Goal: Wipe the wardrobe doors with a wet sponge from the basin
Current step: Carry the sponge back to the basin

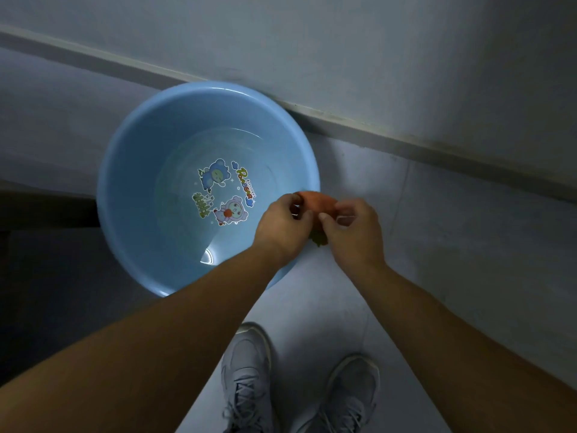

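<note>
Sponge: Your sponge [316,200] is orange, with a green scouring face showing at its lower edge. It is bunched between both hands, above the right-hand rim of the blue basin [125,145] on the floor [443,245].
Left hand: Your left hand [282,226] has its fingers curled round the sponge's left end.
Right hand: Your right hand [356,235] pinches the right end between thumb and curled fingers.
Handling: It looks soft, light and springy. Soaked, it will likely drip and feel slick, so keep it over the basin while you wring it.
Where to hold: For wiping, one hand spread across a broad face should serve better than this end-on grip.
Water: The water [187,242] lies shallow and clear over the cartoon print.
Doors: The pale panel [343,42] behind the basin may be the wardrobe; you cannot tell from here.
</note>
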`<state>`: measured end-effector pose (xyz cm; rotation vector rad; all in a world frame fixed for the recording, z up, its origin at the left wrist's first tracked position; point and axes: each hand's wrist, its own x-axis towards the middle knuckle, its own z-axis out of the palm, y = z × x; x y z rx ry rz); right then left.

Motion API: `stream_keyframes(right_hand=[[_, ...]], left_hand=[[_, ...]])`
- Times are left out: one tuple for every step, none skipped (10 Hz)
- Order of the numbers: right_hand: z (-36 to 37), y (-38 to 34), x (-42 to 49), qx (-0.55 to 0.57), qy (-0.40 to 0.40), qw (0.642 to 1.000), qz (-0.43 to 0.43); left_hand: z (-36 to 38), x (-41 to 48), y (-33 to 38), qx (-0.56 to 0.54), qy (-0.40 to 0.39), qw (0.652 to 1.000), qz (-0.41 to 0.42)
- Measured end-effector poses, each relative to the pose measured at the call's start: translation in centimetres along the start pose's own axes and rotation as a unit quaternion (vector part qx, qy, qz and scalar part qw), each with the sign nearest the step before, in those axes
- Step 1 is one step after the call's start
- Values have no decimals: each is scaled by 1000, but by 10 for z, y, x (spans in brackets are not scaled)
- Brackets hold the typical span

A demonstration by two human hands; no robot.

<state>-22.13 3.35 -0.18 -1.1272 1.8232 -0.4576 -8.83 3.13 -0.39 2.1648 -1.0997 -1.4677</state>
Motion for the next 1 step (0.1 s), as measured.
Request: stream_keyframes(right_hand=[[5, 0, -2, 10, -36, 999, -4]], left_hand=[[-1, -1, 0, -16, 1, 1000, 4]])
